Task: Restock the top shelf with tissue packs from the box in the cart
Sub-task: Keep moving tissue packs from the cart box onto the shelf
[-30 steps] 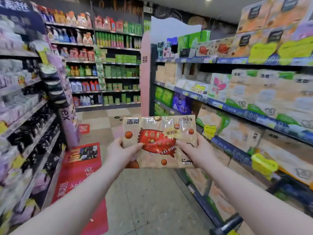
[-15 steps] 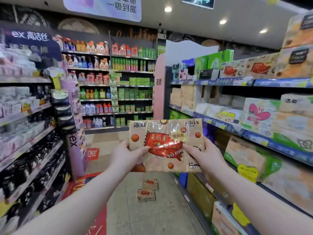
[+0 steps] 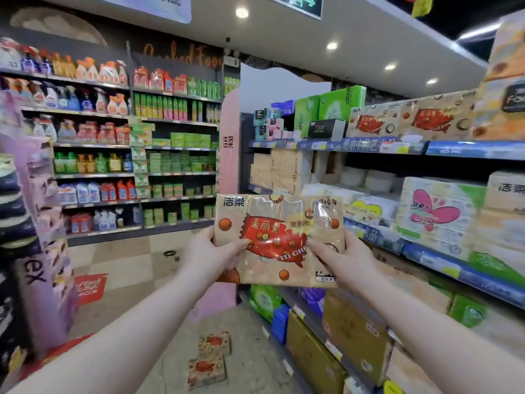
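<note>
I hold a beige tissue pack (image 3: 279, 220) with a red candy print in front of me at chest height, its face toward the camera. My left hand (image 3: 208, 253) grips its left edge, thumb on the front. My right hand (image 3: 345, 258) grips its right edge the same way. The top shelf (image 3: 397, 146) runs along the right, above and behind the pack, with matching beige packs (image 3: 409, 120) standing on it. The cart and its box are out of view.
Two more beige packs (image 3: 210, 356) lie on the aisle floor ahead. Shelves of tissue goods (image 3: 437, 214) line the right side. A purple display rack (image 3: 42, 211) stands close on the left. Bottle shelves (image 3: 119, 155) close the aisle's far end.
The view has tilted up and the pack has risen with both hands, bringing the top shelf and ceiling into sight. The two packs on the floor came into view.
</note>
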